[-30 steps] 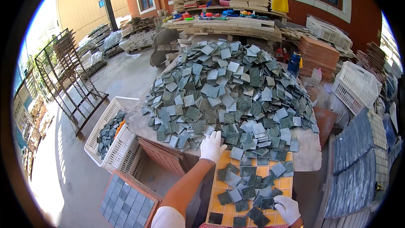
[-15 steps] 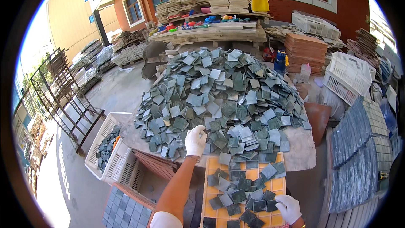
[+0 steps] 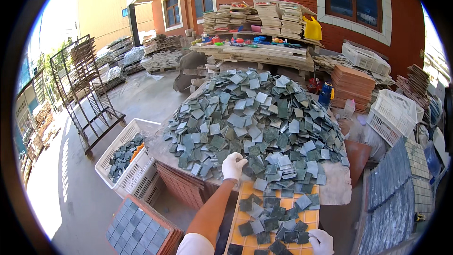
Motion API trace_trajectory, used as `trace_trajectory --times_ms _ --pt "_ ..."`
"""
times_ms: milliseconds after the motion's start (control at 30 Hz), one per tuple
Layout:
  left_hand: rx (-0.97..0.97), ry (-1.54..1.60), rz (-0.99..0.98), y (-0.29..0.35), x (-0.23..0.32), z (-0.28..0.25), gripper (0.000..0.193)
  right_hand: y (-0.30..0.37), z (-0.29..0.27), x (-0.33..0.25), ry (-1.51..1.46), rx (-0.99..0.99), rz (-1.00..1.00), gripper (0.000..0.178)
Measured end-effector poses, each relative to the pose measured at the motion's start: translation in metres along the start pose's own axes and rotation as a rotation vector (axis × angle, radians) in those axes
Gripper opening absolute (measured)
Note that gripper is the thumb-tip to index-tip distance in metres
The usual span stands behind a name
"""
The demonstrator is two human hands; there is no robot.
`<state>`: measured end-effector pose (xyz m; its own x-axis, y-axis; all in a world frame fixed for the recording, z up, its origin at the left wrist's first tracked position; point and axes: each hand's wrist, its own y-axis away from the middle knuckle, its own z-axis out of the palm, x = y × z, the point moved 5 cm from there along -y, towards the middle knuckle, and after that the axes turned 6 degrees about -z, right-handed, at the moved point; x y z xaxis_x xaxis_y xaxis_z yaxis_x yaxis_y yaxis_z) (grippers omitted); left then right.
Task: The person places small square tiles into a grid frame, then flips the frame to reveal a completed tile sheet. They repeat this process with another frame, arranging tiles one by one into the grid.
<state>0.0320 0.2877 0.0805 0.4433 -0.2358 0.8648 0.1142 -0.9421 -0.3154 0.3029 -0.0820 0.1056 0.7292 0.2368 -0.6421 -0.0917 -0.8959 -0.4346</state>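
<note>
My left hand (image 3: 233, 166), in a white glove, is over the near edge of a large heap of square grey-green stone tiles (image 3: 245, 123). Its fingers are curled together in a pinch; whatever lies between them is hidden. Below it a yellow gridded tray (image 3: 236, 226) carries loose tiles (image 3: 271, 223), scattered and overlapping across its cells. Beside the tray's right edge is my right hand (image 3: 321, 242), also gloved. Its fingers are bent in next to a dark tile (image 3: 303, 237), and I cannot make out if they grip anything.
At the left stands a white plastic crate (image 3: 134, 175) with tiles inside. A stack of boards topped with set tiles (image 3: 137, 229) is at lower left. Packed tile sheets (image 3: 389, 198) line the right side. Farther back are a metal rack (image 3: 85, 94), white crates (image 3: 394, 113) and a blue flask (image 3: 325, 93).
The whole view has shifted, so the heap appears lower and farther right. My left hand has moved slightly right and nearer along the heap's edge. The right hand stays beside the tray.
</note>
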Motion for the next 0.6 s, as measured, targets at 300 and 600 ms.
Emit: trace_trajectory --times_ms 300,600 --pt "-0.498 0.785 -0.441 0.088 0.080 0.006 0.021 -0.072 0.028 -0.022 -0.131 0.000 -0.008 0.038" --pt "-0.849 0.783 -0.476 0.227 0.079 0.007 0.038 -0.074 0.039 -0.017 -0.108 -0.191 0.153 0.037"
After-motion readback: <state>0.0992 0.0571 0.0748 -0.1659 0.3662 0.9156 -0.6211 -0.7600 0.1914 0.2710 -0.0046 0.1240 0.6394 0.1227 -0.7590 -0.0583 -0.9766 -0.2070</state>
